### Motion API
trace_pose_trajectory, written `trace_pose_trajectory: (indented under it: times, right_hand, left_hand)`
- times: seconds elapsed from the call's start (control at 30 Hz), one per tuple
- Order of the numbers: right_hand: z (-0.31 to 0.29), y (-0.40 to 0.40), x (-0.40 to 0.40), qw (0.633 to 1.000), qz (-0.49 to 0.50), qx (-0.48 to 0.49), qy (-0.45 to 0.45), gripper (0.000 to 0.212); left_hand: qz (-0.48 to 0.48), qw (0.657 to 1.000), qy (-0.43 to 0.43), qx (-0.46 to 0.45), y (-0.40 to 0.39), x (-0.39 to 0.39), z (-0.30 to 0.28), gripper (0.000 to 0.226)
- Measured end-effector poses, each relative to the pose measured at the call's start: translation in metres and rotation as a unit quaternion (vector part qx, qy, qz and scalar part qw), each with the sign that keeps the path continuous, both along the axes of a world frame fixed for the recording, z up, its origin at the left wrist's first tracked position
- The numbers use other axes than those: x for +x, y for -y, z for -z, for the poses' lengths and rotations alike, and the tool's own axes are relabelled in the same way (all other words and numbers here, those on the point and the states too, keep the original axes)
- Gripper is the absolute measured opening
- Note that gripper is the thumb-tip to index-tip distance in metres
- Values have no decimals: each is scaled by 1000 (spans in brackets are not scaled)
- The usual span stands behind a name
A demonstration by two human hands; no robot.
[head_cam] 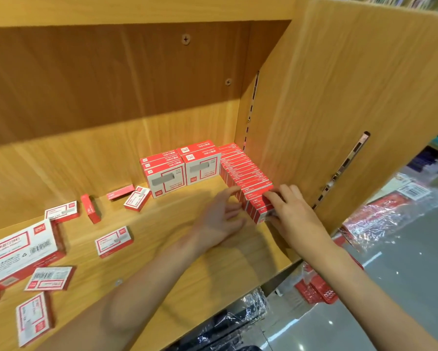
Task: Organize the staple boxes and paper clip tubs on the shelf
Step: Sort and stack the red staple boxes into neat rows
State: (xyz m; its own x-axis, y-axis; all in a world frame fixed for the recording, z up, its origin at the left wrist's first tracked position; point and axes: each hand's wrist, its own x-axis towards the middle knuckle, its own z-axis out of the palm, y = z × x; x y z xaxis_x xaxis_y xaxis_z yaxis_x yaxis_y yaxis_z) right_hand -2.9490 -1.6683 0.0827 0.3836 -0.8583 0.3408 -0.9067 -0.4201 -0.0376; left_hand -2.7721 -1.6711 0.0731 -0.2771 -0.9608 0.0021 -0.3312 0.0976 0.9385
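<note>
Pressing on both sides of the row of small red staple boxes (245,181), I have my left hand (221,214) flat against its left face, fingers straight, and my right hand (287,206) pinching the nearest box at the front end, fingers curled over its top. That row runs along the right side panel (339,97) from the back toward the front edge; I count roughly fifteen boxes standing on edge in it, though the far ones blur together.

To its left stand two white-and-red cartons (185,168), side by side and touching, with more of the same stacked behind them. Loose on the wooden shelf (182,249) I count about eight small boxes (114,240) scattered well apart toward the left, some flat, two on edge, and one big flat carton (23,252) near the left edge.

Light wood grain covers the shelf, back wall and side panel, and two screws show in the back wall. Slotted metal strips run down the panel. Beyond the front edge lie grey floor, a red basket (316,292) and plastic-wrapped red packs (380,214).

Bare wood lies between the loose boxes and the row, under my forearms.
</note>
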Motion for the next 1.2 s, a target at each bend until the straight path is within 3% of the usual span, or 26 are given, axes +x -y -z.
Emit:
trace_pose_trajectory:
  times: [0.1, 0.27, 0.57, 0.87, 1.03, 1.2]
  right_hand:
    - [0, -2, -4, 1000, -21, 2, 18, 59]
    - [4, -16, -7, 998, 8, -21, 64, 46]
    - [9, -22, -8, 997, 19, -47, 50, 38]
    - [6, -25, -6, 998, 24, -44, 44, 17]
    - [5, -25, -7, 999, 21, -2, 47, 26]
    - [2, -25, -8, 1000, 13, -9, 27, 35]
  left_hand:
    - [-46, 997, 26, -53, 2, -4, 0, 48]
    - [-115, 987, 59, -91, 5, -18, 0, 23]
    - [-133, 988, 12, -71, 3, -25, 2, 25]
    - [-146, 985, 53, -79, 2, -27, 4, 30]
    - [-168, 967, 142, -126, 5, -31, 1, 29]
    - [-160, 965, 145, -150, 6, -27, 4, 31]
